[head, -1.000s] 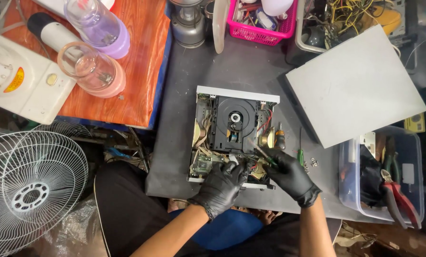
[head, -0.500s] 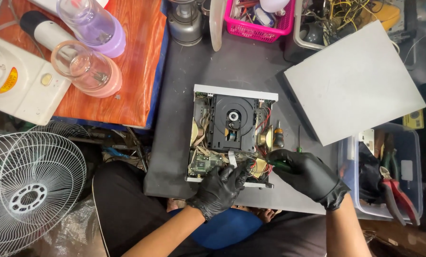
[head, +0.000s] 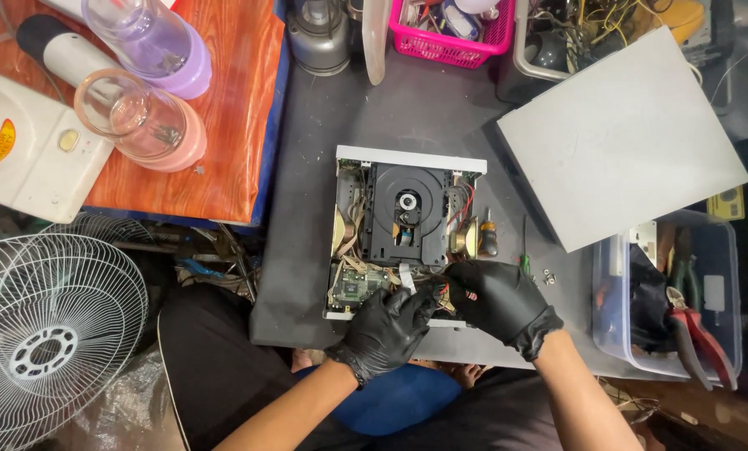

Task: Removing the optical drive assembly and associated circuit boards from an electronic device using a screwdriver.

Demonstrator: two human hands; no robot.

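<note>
An opened disc player (head: 407, 219) lies on the dark table (head: 307, 276), its black disc drive in the middle and a green circuit board (head: 353, 286) at the near left. My left hand (head: 386, 330), in a black glove, rests curled on the player's near edge beside the board and a white ribbon cable. My right hand (head: 497, 302), also gloved, has its fingertips pinched on red and black wires (head: 446, 290) at the near right corner. Whatever is under the fingers is hidden.
The player's grey lid (head: 624, 138) lies at the right. A small screwdriver (head: 488, 235), a green-handled one (head: 524, 264) and loose screws (head: 548, 276) lie beside the player. A clear tool bin (head: 683, 292) is at the right, a pink basket (head: 453, 33) behind, a fan guard (head: 48, 334) at the left.
My right hand went out to the right of the player, then came back to the wires at its near right corner. My left hand stayed at the near edge.
</note>
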